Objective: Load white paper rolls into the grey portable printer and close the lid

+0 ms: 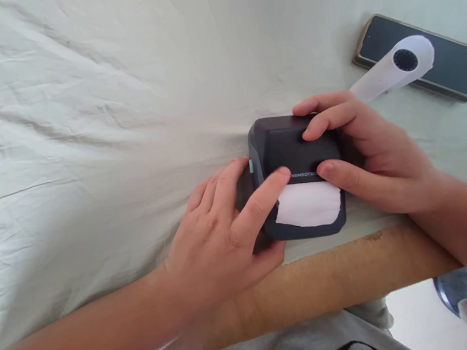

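Note:
A dark label printer [286, 146] marked NIIMBOT lies on the pale cloth near the table's front edge. From the slot at its front comes a piece of white paper [308, 205] with an uneven edge. My left hand [219, 229] grips the printer's left side; its index fingertip presses on the lid beside the lettering and its thumb is at the front corner. My right hand [370, 148] wraps the right side, with thumb and fingers on top of the lid. The printer's right side is hidden by this hand.
Beyond my right hand, a white elongated object [381, 76] with a round, ridged black end lies partly over a phone [458, 62] in a case. A wrinkled pale cloth [78, 134] covers the table. Its wooden edge [320, 287] runs along the front.

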Available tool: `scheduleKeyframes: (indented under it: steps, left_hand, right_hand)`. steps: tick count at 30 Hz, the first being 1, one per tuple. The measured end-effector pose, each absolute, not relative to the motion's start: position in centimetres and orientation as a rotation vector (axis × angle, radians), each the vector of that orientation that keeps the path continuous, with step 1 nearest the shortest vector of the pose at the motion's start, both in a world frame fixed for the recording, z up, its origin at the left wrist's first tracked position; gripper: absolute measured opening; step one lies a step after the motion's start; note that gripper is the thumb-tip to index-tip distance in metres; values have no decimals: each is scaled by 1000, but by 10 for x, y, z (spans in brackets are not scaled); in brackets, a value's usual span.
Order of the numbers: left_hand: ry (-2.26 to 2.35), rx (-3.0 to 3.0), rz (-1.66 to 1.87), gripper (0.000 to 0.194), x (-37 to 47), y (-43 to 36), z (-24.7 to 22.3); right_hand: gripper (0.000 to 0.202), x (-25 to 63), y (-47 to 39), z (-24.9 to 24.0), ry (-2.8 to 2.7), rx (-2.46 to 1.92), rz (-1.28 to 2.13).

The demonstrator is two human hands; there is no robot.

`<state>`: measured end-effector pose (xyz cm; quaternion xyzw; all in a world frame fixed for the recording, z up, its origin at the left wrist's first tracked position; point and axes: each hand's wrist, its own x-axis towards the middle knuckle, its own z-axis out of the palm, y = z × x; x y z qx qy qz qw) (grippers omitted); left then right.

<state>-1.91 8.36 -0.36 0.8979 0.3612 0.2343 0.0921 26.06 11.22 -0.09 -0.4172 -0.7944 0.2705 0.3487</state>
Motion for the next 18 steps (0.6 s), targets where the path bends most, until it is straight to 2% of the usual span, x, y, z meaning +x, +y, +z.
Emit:
scheduleKeyframes:
  steps: [5,12,18]
  left_hand:
    - [1086,2680,628,88,-19,85,-4]
    - [1121,2692,519,86,-21,84,-3]
    - [1149,2736,562,76,-20,84,-1]
  right_hand:
    - [37,255,109,0,-2058,-1101,578]
    - [47,266,112,3,-2095,-1297,417]
    - [46,264,109,15,-2222,-1482,582]
